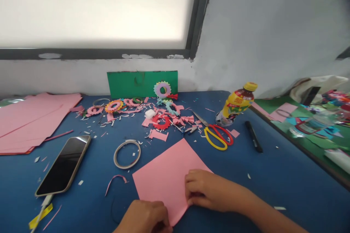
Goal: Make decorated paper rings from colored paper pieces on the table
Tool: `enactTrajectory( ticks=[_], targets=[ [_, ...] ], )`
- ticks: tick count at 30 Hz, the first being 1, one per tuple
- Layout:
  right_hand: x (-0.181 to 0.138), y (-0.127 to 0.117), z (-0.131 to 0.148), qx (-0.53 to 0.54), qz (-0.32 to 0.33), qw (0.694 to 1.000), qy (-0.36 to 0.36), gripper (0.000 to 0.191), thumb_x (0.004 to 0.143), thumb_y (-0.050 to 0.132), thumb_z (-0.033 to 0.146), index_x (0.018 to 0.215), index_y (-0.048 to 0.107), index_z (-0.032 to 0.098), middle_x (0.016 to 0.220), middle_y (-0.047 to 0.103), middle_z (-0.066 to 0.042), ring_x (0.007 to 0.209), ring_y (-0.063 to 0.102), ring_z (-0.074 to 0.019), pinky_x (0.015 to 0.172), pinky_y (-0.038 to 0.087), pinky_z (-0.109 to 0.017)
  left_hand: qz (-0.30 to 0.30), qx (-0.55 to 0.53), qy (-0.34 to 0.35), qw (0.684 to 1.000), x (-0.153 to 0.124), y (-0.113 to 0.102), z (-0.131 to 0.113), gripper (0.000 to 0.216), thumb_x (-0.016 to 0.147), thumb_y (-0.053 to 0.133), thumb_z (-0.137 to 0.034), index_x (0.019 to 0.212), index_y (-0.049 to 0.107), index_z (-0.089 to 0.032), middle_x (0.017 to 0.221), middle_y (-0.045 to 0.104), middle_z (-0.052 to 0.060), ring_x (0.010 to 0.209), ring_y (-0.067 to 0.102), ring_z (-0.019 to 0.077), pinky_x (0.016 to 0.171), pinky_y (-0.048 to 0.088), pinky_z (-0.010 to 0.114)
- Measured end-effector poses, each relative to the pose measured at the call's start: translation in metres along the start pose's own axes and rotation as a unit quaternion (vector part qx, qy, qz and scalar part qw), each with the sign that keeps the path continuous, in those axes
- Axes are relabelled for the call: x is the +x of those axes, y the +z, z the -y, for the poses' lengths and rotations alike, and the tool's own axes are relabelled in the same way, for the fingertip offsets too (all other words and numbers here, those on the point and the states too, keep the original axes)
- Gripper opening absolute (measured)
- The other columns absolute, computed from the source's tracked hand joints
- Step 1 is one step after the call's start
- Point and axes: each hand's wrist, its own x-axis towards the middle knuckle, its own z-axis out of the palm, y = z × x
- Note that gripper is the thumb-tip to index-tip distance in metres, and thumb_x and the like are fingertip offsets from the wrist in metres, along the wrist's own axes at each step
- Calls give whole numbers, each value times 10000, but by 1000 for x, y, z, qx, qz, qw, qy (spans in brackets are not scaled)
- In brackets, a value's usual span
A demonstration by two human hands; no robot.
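Note:
A square sheet of pink paper [164,171] lies on the blue table in front of me, one corner pointing away. My right hand [203,190] is closed at its right edge, fingers curled on top and thumb at the lower edge, where the paper lifts slightly. At the near left side, my left hand [149,215] is closed on the bottom edge; its fingertips are partly hidden. A roll of tape [127,167] rests just left of the sheet. Scissors [218,137] with red and yellow handles lie beyond its right side, blades apart.
A phone [65,165] on a charging cable and stacked pink sheets [35,120] are on the left. Paper gear-shaped rings [114,106] and scraps line the back. To the right stand a drink bottle [236,104] and a black marker [253,137].

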Motion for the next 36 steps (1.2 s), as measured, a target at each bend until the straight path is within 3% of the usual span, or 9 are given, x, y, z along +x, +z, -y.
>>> enactTrajectory(
  ticks=[9, 18, 25, 36],
  targets=[
    [0, 1, -1, 22, 11, 1000, -2, 117, 840, 546, 265, 820, 624, 180, 814, 574, -31, 842, 508, -148, 743, 381, -249, -12, -4, 71, 997, 0, 4, 5, 170, 669, 569, -109, 723, 649, -250, 731, 689, -54, 617, 628, 90, 524, 371, 139],
    [0, 2, -2, 38, 13, 999, 7, 98, 830, 563, 255, 823, 630, 185, 823, 561, -22, 851, 501, -135, 742, 381, -235, -34, -7, 127, 991, -1, 7, 8, 105, 757, 584, -221, 704, 674, -231, 694, 682, -32, 566, 598, 73, 480, 319, 164],
    [1, 2, -1, 65, 24, 997, 27, 103, 822, 571, 269, 824, 647, 199, 832, 552, -30, 856, 505, -151, 734, 389, -255, -37, -38, 120, 991, -7, 3, 7, 154, 775, 581, -311, 742, 702, -221, 695, 682, -11, 566, 587, 75, 501, 355, 153],
    [2, 2, 2, 100, 39, 992, 61, 40, 782, 616, 208, 798, 653, 206, 862, 552, -19, 869, 498, -147, 744, 389, -251, -19, -48, 108, 993, -8, -2, 2, 106, 716, 634, -215, 787, 711, -230, 697, 683, -36, 561, 582, 64, 517, 377, 129]
  ],
)
